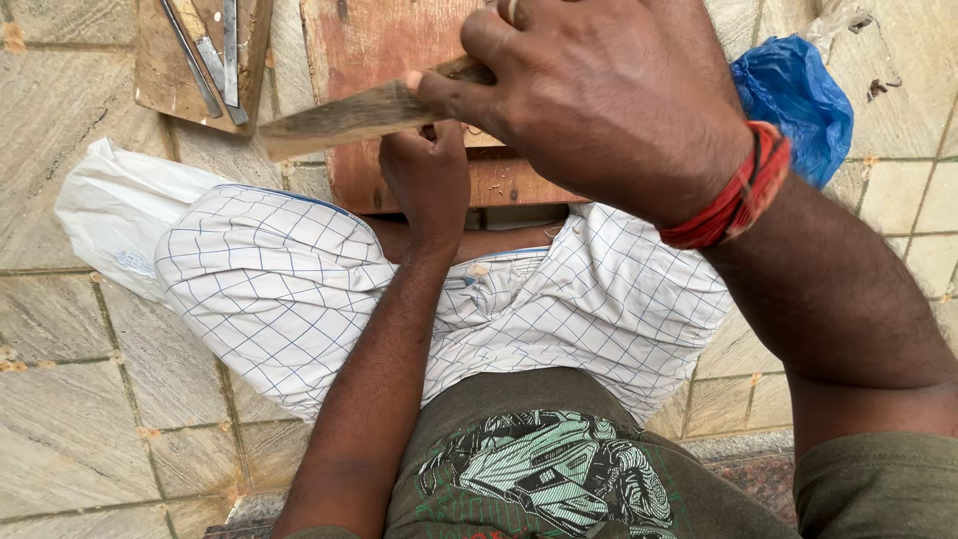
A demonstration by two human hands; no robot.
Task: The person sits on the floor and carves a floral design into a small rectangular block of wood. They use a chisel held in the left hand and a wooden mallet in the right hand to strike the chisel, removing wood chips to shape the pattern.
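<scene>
The right hand [609, 100] is raised close to the camera, knuckles up, fingers [469, 95] curled shut. The left hand [429, 175] sits lower, fisted, its forearm stretched straight forward.

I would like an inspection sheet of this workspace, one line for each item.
Surface: stone tile floor; a reddish wooden board lies in front of the seated person.
Job's things: a flat wooden stick, held over the board.
Clutter: a small wooden block with metal tools lying on it, top left; a white plastic bag on the left; a blue plastic bag on the right.
Grippers: right hand closed around the wooden stick, red thread band on the wrist; left hand is a closed fist at the board's near edge, its contents hidden.
Cables: nothing seen.
Surroundings: checked white cloth over the legs.
</scene>
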